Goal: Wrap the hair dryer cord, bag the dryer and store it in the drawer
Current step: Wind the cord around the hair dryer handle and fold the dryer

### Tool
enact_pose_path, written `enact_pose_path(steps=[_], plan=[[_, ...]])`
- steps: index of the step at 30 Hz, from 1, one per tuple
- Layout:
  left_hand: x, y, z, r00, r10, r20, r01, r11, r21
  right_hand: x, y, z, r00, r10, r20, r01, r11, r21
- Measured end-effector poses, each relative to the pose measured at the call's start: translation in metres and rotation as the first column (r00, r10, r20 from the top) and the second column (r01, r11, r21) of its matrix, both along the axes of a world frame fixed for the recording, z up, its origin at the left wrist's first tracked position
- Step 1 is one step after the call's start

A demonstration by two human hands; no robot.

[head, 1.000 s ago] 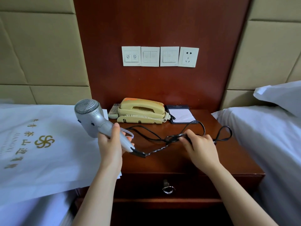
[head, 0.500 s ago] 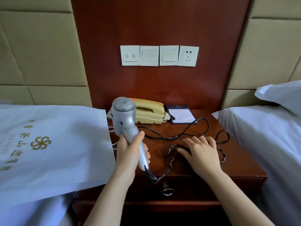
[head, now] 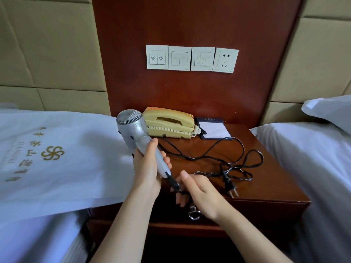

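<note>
Head view: silver hair dryer (head: 133, 128), black cord (head: 225, 174) sprawled loose, tangled.

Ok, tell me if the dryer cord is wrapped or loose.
Loose. The cord sprawls in loops over the nightstand, its plug lying free near the front edge.

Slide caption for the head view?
Left hand grips the hair dryer; right hand holds its cord near the handle, the rest loose on the nightstand.

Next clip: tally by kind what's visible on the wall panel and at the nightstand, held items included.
Switch plates: 3
Wall socket: 1
Telephone: 1
Notepad: 1
Hair dryer with its cord: 1
Total: 7
</note>
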State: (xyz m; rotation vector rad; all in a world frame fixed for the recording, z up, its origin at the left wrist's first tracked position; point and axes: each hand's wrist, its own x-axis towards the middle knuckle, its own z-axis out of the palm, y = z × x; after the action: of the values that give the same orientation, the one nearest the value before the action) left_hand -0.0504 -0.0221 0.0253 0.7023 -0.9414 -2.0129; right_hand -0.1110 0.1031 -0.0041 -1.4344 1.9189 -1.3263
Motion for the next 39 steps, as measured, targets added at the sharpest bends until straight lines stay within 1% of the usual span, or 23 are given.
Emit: enact_pose_path(steps=[2,4,7,9,13,15,17,19,21,24,26,29,31,33,36,39], plan=[[0.005,-0.005,0.002,1.000,0.030,-0.007,-0.030,0.999,-0.019,-0.004,0.001,0.000,0.998,0.008,-0.064,-0.004,0.998,0.067],[0.012,-0.009,0.004,0.998,0.059,-0.006,-0.059,0.998,-0.032,-0.008,0.001,0.002,0.982,0.017,-0.190,0.001,0.995,0.095],[0.021,-0.016,0.008,0.997,0.077,0.002,-0.077,0.996,-0.042,-0.016,0.002,0.006,0.898,0.009,-0.439,0.053,0.990,0.128],[0.029,-0.022,0.010,0.997,0.079,0.016,-0.078,0.996,-0.050,-0.025,0.006,0.007,0.841,-0.038,-0.540,0.120,0.986,0.118],[0.042,-0.034,0.012,0.996,0.079,0.033,-0.076,0.993,-0.090,-0.034,0.012,0.012,0.783,-0.071,-0.617,0.154,0.985,0.083],[0.045,-0.036,0.010,0.994,0.076,0.075,-0.062,0.984,-0.165,-0.038,0.013,0.016,0.760,-0.082,-0.645,0.188,0.977,0.097],[0.045,-0.036,0.007,0.989,0.076,0.127,-0.041,0.964,-0.264,-0.045,0.017,0.021,0.730,-0.129,-0.671,0.254,0.963,0.092],[0.047,-0.037,0.007,0.984,0.090,0.154,-0.033,0.940,-0.341,-0.052,0.022,0.024,0.738,-0.172,-0.653,0.278,0.959,0.062],[0.050,-0.039,0.010,0.972,0.113,0.206,-0.013,0.901,-0.434,-0.056,0.025,0.025,0.719,-0.191,-0.669,0.290,0.956,0.038],[0.054,-0.036,0.013,0.939,0.145,0.312,0.069,0.808,-0.585,-0.063,0.029,0.024,0.607,-0.275,-0.746,0.347,0.936,-0.062],[0.056,-0.030,0.013,0.917,0.154,0.367,0.141,0.737,-0.662,-0.069,0.034,0.023,0.572,-0.341,-0.746,0.386,0.915,-0.122],[0.055,-0.021,0.011,0.890,0.121,0.439,0.262,0.653,-0.711,-0.073,0.038,0.023,0.564,-0.370,-0.738,0.423,0.897,-0.127],[0.055,-0.020,0.010,0.870,0.120,0.478,0.318,0.603,-0.732,-0.073,0.040,0.025,0.578,-0.342,-0.741,0.447,0.892,-0.063],[0.057,-0.021,0.012,0.860,0.134,0.493,0.344,0.560,-0.754,-0.075,0.043,0.030,0.633,-0.283,-0.721,0.443,0.896,0.037],[0.060,-0.019,0.017,0.885,0.137,0.444,0.305,0.551,-0.777,-0.080,0.050,0.033,0.724,-0.222,-0.653,0.399,0.907,0.133],[0.061,-0.019,0.024,0.900,0.134,0.415,0.275,0.564,-0.779,-0.079,0.055,0.030,0.754,-0.220,-0.619,0.376,0.917,0.134]])
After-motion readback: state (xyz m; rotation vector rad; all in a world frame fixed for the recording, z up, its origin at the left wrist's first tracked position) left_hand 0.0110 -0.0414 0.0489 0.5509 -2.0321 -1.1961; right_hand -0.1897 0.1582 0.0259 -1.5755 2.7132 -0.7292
